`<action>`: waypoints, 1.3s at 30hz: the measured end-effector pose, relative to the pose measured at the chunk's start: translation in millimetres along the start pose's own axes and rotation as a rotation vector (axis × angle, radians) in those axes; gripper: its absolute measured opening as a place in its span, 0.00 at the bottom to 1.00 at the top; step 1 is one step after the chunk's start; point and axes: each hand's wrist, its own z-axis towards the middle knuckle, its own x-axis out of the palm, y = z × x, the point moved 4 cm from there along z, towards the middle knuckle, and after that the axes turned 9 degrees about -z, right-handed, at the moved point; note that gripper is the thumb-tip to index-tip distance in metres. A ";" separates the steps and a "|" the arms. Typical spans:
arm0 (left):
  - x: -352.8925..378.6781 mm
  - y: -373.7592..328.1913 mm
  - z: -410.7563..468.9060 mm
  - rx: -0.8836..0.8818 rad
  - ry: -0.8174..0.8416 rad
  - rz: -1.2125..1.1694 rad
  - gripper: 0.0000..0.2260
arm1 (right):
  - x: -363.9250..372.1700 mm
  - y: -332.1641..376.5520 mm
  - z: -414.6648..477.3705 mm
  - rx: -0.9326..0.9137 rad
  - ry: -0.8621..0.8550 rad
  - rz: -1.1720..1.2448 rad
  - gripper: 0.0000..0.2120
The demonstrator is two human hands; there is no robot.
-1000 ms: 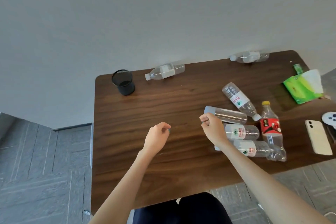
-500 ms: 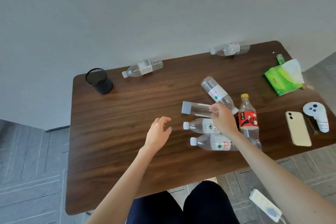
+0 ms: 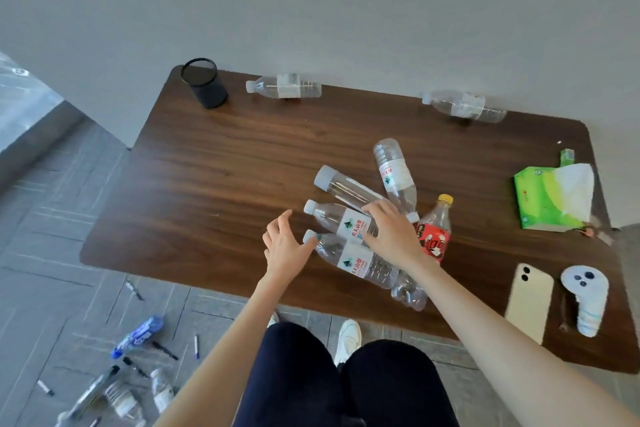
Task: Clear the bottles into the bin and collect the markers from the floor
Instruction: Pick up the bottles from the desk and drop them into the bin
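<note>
Plastic bottles (image 3: 349, 224) clustered mid-counter (image 3: 207, 191). Right hand (image 3: 389, 230) had moved from capless bottle onto labelled one, fingers spread, grip possibly unclosed. Left hand (image 3: 285, 246) open, reaching alongside. Markers (image 3: 164, 350) on floor; gathering begun.

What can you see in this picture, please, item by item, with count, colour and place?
Clear bottles: four, clustered at table centre.
Red-labelled bottle: one, yellow cap, right of the cluster.
Far bottles: two, clear, along the table's back edge.
Pen cup: one, black, back left corner.
Tissue pack: one, green, right side.
Phone: one, pale yellow, front right.
Controller: one, white, beside the phone.
Markers: several, on the floor at left, among more bottles.
Left hand: open, by the cluster.
Right hand: spread over the cluster.
</note>
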 end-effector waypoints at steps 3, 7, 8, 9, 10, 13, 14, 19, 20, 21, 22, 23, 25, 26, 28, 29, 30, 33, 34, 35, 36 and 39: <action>-1.9 15.8 -12.6 -0.056 -0.042 -0.025 0.34 | 8.9 2.4 2.7 -0.040 0.049 -0.077 0.23; -6.0 35.1 -24.4 -0.116 -0.101 -0.062 0.34 | 20.3 6.5 12.7 -0.088 0.061 -0.120 0.23; -6.8 38.2 -26.5 -0.126 -0.114 -0.071 0.33 | 22.4 6.9 16.2 -0.093 0.059 -0.125 0.22; -7.2 41.1 -28.8 -0.134 -0.124 -0.076 0.33 | 24.5 6.7 19.6 -0.088 0.067 -0.130 0.23; -7.5 43.3 -31.0 -0.137 -0.131 -0.080 0.33 | 26.4 6.6 22.8 -0.082 0.083 -0.139 0.24; -6.0 46.5 -34.5 -0.118 -0.130 -0.087 0.33 | 31.4 6.0 31.1 -0.073 0.114 -0.165 0.25; -5.3 46.7 -34.9 -0.113 -0.128 -0.086 0.33 | 31.7 6.2 33.1 -0.071 0.119 -0.159 0.25; 3.0 35.3 -33.5 -0.035 -0.106 -0.030 0.34 | 17.0 3.4 35.2 -0.036 0.012 -0.045 0.27; 5.7 31.4 -33.1 -0.018 -0.094 -0.012 0.34 | 11.3 0.8 34.4 -0.013 -0.019 -0.012 0.27; 9.0 26.9 -32.7 0.002 -0.078 0.006 0.34 | 5.7 -2.4 33.1 0.011 -0.044 0.010 0.28; 12.8 21.6 -32.5 0.026 -0.058 0.026 0.35 | 0.6 -6.3 31.2 0.035 -0.062 0.023 0.29; 17.1 15.4 -32.4 0.058 -0.036 0.049 0.35 | -4.2 -10.5 28.6 0.062 -0.076 0.030 0.29; 27.4 0.9 -33.1 0.141 0.013 0.107 0.35 | -11.8 -21.2 21.1 0.127 -0.091 0.047 0.29; 32.9 -6.8 -34.0 0.188 0.038 0.146 0.35 | -14.5 -27.2 16.0 0.160 -0.095 0.058 0.30; 45.1 -20.3 -35.1 0.283 0.088 0.262 0.36 | -18.9 -39.6 4.0 0.225 -0.108 0.094 0.30; 52.0 -25.2 -34.9 0.337 0.111 0.345 0.36 | -20.3 -46.1 -2.8 0.255 -0.118 0.110 0.30; 59.0 -29.2 -34.8 0.394 0.134 0.439 0.37 | -21.2 -52.4 -10.0 0.284 -0.130 0.120 0.30; 80.5 -33.3 -33.9 0.511 0.234 0.701 0.40 | -19.8 -70.5 -33.6 0.368 -0.137 0.150 0.30; 86.5 -32.4 -33.5 0.535 0.263 0.786 0.41 | -18.6 -75.0 -41.7 0.390 -0.137 0.166 0.29; 92.0 -31.0 -33.2 0.556 0.282 0.867 0.42 | -17.6 -78.5 -49.5 0.406 -0.143 0.181 0.29; 97.1 -29.1 -33.2 0.569 0.297 0.934 0.43 | -16.4 -81.1 -56.7 0.418 -0.153 0.195 0.29; 110.5 -20.8 -32.9 0.566 0.322 1.035 0.41 | -13.8 -83.5 -72.7 0.441 -0.190 0.238 0.29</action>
